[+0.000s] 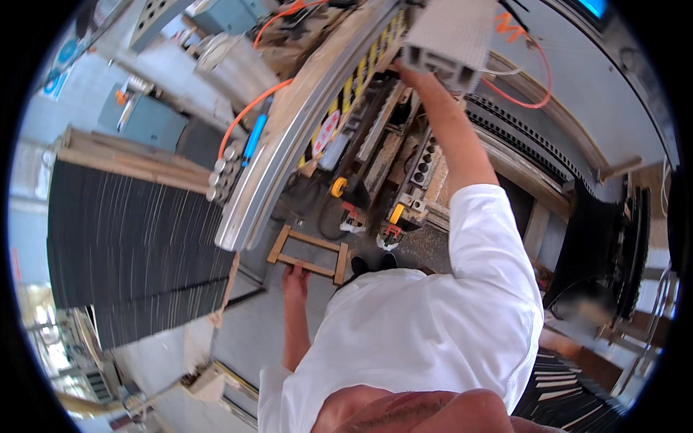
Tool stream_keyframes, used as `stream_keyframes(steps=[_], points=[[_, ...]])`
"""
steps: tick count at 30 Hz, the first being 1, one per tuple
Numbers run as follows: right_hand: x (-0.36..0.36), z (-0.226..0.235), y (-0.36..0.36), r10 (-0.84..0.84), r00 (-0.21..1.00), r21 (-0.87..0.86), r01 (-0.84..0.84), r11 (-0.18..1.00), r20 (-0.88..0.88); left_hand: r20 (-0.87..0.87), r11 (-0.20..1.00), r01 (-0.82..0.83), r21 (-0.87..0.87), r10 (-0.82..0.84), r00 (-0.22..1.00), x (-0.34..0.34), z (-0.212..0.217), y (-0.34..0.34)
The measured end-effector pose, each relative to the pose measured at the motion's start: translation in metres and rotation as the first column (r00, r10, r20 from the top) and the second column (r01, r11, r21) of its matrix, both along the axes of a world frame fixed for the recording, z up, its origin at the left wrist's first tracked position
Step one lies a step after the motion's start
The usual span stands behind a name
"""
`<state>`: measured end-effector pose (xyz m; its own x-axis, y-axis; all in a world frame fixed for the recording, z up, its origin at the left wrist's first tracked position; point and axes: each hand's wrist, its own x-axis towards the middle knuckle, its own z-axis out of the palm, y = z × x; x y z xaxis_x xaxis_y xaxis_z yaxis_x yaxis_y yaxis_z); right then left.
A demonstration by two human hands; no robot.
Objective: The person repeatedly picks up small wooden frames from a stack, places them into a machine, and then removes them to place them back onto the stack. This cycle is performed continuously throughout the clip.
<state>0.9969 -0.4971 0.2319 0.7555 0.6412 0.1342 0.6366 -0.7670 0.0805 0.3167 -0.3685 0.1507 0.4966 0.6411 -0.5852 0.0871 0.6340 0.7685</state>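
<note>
The long machine bed (303,123), a pale curved rail with yellow-and-black hazard stripes, runs diagonally through the view. An orange hose (253,108) is draped along it and drive parts sit exposed beneath. To the left a tall stack of dark thin sheets (137,238) rests on a wooden pallet.

The grey hollow profile (451,36), a ribbed extruded length with open chambers at its cut end, is raised at the top of the view above the machine. The right hand (410,72) supports it from underneath at that end; the fingers are hidden behind the profile, so I cannot tell how firmly they close. With only one end held, the profile could tip or slide off the hand and drop onto the rail or the hose.

The small wooden frame (309,254) lies on the floor beside the machine's base. The left hand (294,278) reaches down to its near edge, fingers loosely curled and touching it; a full grasp is not visible. Bending low while holding a load high could cost the person their balance, and the frame could slip from so light a touch.
</note>
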Motion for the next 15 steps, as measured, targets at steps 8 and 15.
stream_keyframes(steps=[8, 15], points=[[-0.057, 0.066, -0.012, 0.008, 0.999, -0.102, -0.004, 0.995, 0.043, -0.036, 0.995, -0.094, -0.015, 0.093, 0.995, -0.013, -0.007, -0.022], [-0.049, 0.072, -0.024, -0.069, 0.997, -0.068, 0.066, 0.995, -0.032, -0.084, 0.997, -0.071, 0.014, 0.072, 0.994, -0.018, -0.016, -0.017]])
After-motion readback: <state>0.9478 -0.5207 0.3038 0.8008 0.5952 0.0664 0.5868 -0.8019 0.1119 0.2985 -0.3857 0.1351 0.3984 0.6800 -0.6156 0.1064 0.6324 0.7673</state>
